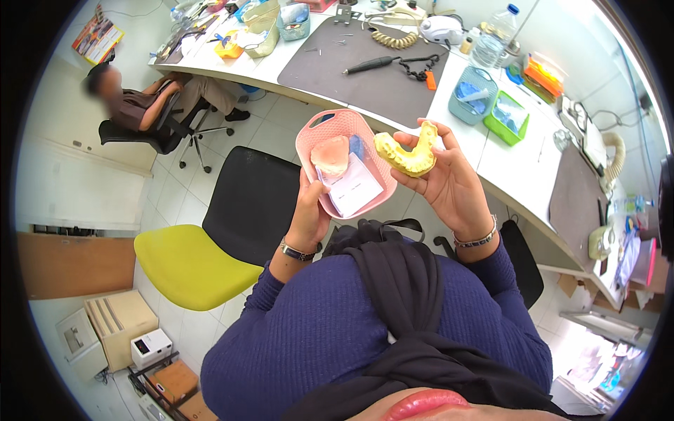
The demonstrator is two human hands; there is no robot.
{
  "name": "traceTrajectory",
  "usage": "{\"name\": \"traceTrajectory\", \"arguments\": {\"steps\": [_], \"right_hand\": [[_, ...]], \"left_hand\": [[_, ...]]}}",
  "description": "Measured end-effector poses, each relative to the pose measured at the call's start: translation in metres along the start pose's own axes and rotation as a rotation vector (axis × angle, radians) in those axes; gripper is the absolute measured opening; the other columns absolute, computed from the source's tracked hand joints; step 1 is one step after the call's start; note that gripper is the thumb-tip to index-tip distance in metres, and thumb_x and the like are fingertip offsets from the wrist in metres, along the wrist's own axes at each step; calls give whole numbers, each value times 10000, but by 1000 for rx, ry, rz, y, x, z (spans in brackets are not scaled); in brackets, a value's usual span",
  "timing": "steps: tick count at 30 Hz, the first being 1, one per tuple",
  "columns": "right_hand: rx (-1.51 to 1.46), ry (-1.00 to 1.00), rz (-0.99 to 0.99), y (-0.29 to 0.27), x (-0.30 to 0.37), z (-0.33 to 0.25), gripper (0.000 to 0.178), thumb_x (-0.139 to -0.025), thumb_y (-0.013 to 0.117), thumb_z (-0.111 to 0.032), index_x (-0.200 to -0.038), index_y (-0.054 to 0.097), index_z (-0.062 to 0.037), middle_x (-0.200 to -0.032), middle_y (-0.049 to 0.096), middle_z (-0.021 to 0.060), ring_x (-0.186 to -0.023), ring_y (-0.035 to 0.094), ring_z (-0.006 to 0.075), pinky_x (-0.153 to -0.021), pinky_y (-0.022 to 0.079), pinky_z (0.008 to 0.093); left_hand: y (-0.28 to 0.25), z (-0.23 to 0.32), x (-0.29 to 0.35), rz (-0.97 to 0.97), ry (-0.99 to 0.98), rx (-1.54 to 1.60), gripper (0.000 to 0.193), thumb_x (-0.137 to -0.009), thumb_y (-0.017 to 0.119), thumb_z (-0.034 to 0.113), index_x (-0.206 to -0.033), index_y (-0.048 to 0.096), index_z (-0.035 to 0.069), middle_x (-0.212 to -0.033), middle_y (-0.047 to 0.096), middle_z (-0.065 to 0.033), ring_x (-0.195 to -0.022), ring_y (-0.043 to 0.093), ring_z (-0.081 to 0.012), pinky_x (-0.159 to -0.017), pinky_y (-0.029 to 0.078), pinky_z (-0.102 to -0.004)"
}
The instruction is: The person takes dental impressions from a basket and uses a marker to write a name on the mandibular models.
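Observation:
My left hand (309, 205) grips the near left rim of a pink plastic basket (306, 146), its thumb over the edge. Inside the basket lie a pink dental cast (330, 156), a white paper slip (356, 188) with writing on it, and something blue (357, 146) that I cannot make out. To the right of the basket, my right hand (453, 179) holds up a yellow horseshoe-shaped dental cast (409, 160) between thumb and fingers. The yellow cast is beside the basket's right rim, clear of its inside.
Ahead stands a white workbench (456, 133) with a dark mat (330, 70), a black handpiece (370, 64), a blue basket (474, 95), a green basket (507, 119) and a water bottle (496, 38). A lime-and-black chair (196, 266) is at my left. Farther left a person (137, 105) sits.

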State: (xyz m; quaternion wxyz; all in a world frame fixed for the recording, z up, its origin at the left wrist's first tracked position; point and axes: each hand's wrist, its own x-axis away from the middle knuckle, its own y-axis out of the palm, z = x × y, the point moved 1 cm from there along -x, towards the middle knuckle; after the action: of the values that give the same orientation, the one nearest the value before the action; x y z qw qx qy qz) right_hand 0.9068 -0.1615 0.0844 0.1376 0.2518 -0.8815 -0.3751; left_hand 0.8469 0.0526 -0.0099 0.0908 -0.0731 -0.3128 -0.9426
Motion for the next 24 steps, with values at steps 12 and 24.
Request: {"name": "traceTrajectory", "arguments": {"steps": [12,24], "right_hand": [[-35,-95,191,-35,-103,-15,386,-952,394,-128,-1315,266,-93,-1302,441,217,-1208,483,345,-994,449,480],[-62,-193,401,-28,-217,7,416,-945,386,-145,-1343,271,-105,-1290,449,204,-1198,489,337,-992,460,463]], "left_hand": [[-69,28,-187,180,-131,-50,535,-830,396,189,-1344,356,43,-1254,501,-130,-1116,552,-305,-874,498,-532],[-118,56,-375,341,36,21,436,-801,451,87,-1235,419,65,-1171,505,-107,-1102,547,-254,-888,512,-457]]}}
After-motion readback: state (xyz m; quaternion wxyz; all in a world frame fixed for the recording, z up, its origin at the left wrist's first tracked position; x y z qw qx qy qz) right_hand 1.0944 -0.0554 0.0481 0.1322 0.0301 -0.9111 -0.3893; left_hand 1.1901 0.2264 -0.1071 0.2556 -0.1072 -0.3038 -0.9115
